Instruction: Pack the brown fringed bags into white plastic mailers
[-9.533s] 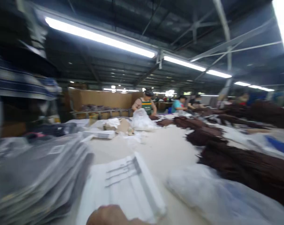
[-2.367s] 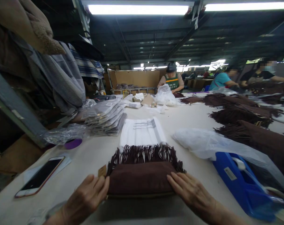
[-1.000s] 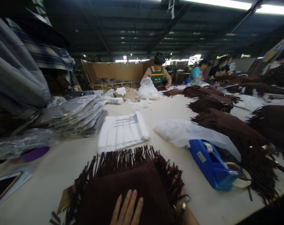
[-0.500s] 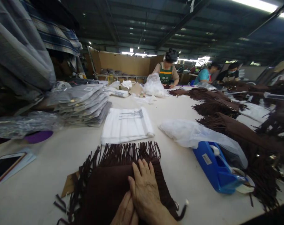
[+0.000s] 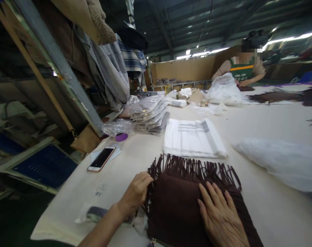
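Note:
A dark brown fringed piece [image 5: 176, 206] lies flat on the white table [image 5: 76, 192], its fringe pointing away from me. My right hand [image 5: 221, 214] rests palm down on its right part, fingers stretched out. At its upper left edge my left hand [image 5: 137, 188] is closed around some of the fringe. Just beyond the fringe is a folded white cloth [image 5: 192, 139] with grey stripes. A zipper pull shows at the brown piece's lower left corner.
A phone [image 5: 102, 159], a purple roll [image 5: 121, 137] and a stack of bagged grey items [image 5: 150, 115] are at left. At right lies a plastic bag [image 5: 281, 161]. Near my left forearm is a small bagged item [image 5: 95, 212]. Across the table a person [image 5: 243, 68] works.
The view has swung left. My left hand has moved from beside my right hand to the brown piece's left edge and closed on the fringe. My right hand still lies on the piece.

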`<state>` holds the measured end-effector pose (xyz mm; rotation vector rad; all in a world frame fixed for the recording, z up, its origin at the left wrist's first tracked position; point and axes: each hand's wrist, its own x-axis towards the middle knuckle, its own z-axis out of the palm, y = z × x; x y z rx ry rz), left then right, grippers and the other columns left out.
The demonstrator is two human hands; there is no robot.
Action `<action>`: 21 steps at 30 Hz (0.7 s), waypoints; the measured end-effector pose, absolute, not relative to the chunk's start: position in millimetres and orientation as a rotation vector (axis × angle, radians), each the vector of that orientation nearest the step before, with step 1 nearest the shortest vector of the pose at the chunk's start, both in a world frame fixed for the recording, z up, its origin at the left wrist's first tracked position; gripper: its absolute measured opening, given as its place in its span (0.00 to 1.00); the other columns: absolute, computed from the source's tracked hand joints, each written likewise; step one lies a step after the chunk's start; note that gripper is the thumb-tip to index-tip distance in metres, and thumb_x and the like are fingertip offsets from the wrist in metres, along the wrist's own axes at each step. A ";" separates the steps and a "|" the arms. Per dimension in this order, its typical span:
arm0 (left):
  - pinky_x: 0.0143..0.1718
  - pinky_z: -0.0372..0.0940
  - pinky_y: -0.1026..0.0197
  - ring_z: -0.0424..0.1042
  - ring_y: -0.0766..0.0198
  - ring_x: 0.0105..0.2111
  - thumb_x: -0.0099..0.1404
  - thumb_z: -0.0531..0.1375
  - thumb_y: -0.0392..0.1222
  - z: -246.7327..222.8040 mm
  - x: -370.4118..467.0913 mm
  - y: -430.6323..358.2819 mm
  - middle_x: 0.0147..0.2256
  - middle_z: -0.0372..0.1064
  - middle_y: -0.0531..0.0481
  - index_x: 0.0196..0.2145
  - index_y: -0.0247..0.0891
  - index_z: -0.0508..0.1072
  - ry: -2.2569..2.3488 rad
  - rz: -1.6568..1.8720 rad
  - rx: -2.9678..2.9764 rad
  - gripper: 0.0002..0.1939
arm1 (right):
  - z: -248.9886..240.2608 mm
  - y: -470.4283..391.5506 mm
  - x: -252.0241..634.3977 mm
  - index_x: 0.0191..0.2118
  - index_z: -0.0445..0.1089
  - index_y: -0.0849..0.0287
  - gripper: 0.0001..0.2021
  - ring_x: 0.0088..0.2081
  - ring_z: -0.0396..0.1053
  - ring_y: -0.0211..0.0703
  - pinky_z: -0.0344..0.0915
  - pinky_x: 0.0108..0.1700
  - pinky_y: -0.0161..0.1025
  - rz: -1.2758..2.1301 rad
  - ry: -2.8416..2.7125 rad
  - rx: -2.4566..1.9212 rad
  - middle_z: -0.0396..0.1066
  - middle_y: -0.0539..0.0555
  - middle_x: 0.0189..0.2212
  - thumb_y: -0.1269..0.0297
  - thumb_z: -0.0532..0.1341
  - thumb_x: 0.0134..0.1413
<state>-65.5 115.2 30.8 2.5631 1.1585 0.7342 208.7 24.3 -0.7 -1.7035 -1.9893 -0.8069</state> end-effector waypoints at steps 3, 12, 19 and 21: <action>0.49 0.62 0.52 0.66 0.59 0.45 0.52 0.47 0.26 31.9 -82.7 142.3 0.41 0.69 0.46 0.40 0.38 0.69 1.249 0.606 2.458 0.20 | 0.5 24.1 208.3 0.49 0.70 0.66 0.20 0.52 0.64 0.58 0.59 0.51 0.57 -0.817 -1.991 -1.690 0.69 0.65 0.49 0.66 0.46 0.58; 0.34 0.62 0.62 0.66 0.62 0.32 0.39 0.60 0.30 37.7 -81.1 166.5 0.29 0.65 0.55 0.36 0.37 0.67 1.492 0.306 2.001 0.22 | 2.0 22.6 207.4 0.50 0.69 0.67 0.20 0.53 0.63 0.60 0.57 0.52 0.58 -0.733 -2.012 -1.712 0.68 0.66 0.50 0.66 0.47 0.57; 0.23 0.56 0.68 0.60 0.70 0.21 0.45 0.58 0.35 54.3 -118.7 143.3 0.20 0.56 0.62 0.35 0.36 0.60 1.689 0.369 1.679 0.17 | 3.7 22.5 208.3 0.48 0.70 0.69 0.20 0.51 0.64 0.62 0.59 0.50 0.59 -0.750 -2.049 -1.675 0.69 0.67 0.48 0.69 0.46 0.57; 0.24 0.58 0.67 0.62 0.69 0.22 0.46 0.57 0.37 60.4 -138.5 130.2 0.23 0.57 0.61 0.36 0.37 0.59 1.789 0.433 1.665 0.17 | 4.1 22.7 208.6 0.47 0.71 0.69 0.20 0.51 0.64 0.62 0.59 0.49 0.60 -0.755 -2.047 -1.658 0.69 0.68 0.48 0.69 0.46 0.57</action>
